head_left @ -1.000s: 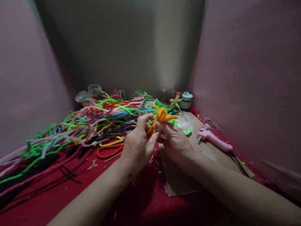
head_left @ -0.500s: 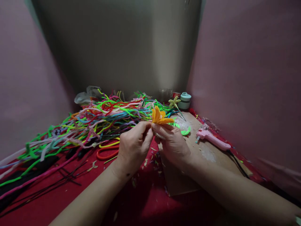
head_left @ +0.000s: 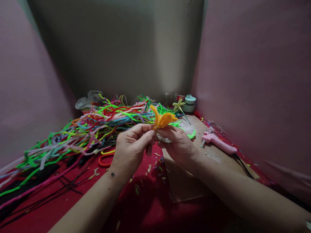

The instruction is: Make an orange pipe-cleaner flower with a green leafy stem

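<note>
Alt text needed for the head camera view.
Both hands, left hand and right hand, pinch an orange pipe-cleaner flower above a red cloth. A pile of coloured pipe cleaners lies left, a pink glue gun right.

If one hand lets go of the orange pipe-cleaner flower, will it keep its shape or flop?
The orange flower probably keeps its shape: its petals stand up unsupported above the left hand and right hand. It seems light, pinched only at its base. The fuzzy surface likely resists slipping.
</note>
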Demonstrator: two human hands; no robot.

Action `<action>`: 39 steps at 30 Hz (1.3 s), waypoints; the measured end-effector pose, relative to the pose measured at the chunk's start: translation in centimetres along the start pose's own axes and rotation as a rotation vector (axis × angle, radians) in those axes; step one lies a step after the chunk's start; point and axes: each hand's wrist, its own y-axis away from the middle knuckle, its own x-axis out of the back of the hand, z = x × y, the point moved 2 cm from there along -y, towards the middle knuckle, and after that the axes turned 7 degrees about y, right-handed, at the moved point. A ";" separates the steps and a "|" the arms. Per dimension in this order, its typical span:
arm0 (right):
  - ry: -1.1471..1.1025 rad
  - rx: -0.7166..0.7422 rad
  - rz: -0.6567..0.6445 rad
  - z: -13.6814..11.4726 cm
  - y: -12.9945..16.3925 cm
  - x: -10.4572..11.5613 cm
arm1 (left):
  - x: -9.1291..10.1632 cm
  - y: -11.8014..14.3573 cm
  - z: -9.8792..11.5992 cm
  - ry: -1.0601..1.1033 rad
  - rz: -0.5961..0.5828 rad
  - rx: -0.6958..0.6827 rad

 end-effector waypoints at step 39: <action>-0.096 -0.045 0.054 1.5 0.4 -0.7 | -0.2 0.5 -0.3 -0.645 0.060 -0.326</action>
